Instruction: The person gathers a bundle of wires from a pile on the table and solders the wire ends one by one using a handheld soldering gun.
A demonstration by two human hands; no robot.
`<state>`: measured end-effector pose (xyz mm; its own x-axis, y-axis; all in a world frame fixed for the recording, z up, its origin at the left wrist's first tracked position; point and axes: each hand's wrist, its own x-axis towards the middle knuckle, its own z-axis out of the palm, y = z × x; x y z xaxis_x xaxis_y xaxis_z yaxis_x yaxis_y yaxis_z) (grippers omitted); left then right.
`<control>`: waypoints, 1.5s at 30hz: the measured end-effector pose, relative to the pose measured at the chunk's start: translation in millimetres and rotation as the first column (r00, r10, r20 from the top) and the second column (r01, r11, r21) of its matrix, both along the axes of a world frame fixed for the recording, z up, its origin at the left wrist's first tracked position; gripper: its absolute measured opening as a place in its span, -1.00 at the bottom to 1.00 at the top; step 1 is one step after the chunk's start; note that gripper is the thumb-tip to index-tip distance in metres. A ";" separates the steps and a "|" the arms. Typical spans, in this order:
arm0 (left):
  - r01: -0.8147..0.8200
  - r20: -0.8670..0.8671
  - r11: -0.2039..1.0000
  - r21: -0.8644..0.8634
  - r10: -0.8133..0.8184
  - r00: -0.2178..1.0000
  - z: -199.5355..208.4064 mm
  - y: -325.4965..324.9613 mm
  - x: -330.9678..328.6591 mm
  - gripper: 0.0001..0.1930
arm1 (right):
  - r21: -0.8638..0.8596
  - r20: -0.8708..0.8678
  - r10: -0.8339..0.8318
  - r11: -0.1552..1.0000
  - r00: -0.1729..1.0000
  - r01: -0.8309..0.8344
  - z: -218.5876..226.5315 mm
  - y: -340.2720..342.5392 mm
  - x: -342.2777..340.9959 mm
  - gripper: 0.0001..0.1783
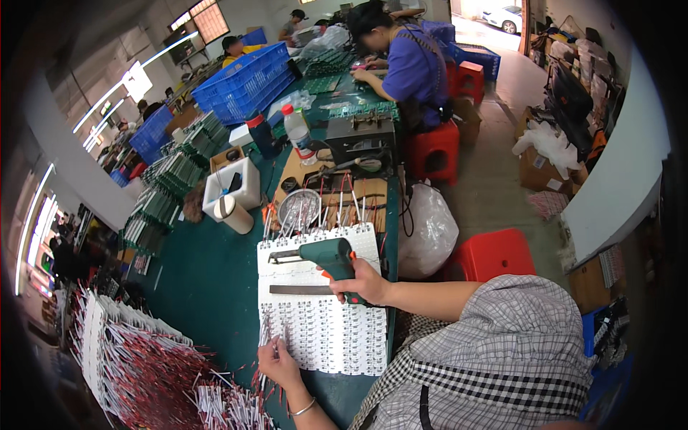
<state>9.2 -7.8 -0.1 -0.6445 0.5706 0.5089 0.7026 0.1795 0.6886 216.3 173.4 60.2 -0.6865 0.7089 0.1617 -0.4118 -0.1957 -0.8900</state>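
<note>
My right hand (367, 284) is wrapped round the grip of a green pistol-shaped soldering gun (328, 252), its long metal nose pointing left over a white panel of small circuit boards (340, 344). A dark flat metal bar (304, 290) lies across the panel below the gun. At the panel's lower left edge, my left hand (281, 364) is closed, with thumb and forefinger pinching a thin wire; its exact end is hidden by the fingers. Red and white wires (261, 380) hang beside that hand. More wires (347, 204) stand along the panel's far edge.
Bundles of red and white wired boards (143, 358) fill the near left. Beyond the panel are a round tin (299, 208), white foam box (233, 188), bottle (297, 132) and dark metal box (360, 136). A co-worker (419, 72) sits farther off; a red stool (494, 254) stands right.
</note>
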 end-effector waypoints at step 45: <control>0.141 0.118 0.963 0.230 -0.171 0.978 107.2 27.4 64.1 -0.86 | 0.192 0.227 0.050 0.977 0.973 -0.095 53.7 -22.3 -41.9 -0.82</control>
<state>73.3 19.6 107.1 -0.6281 0.5538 0.5466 0.6069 -0.0908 0.7896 174.4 151.2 113.9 -0.7694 0.6245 0.1347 -0.1930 -0.0261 -0.9809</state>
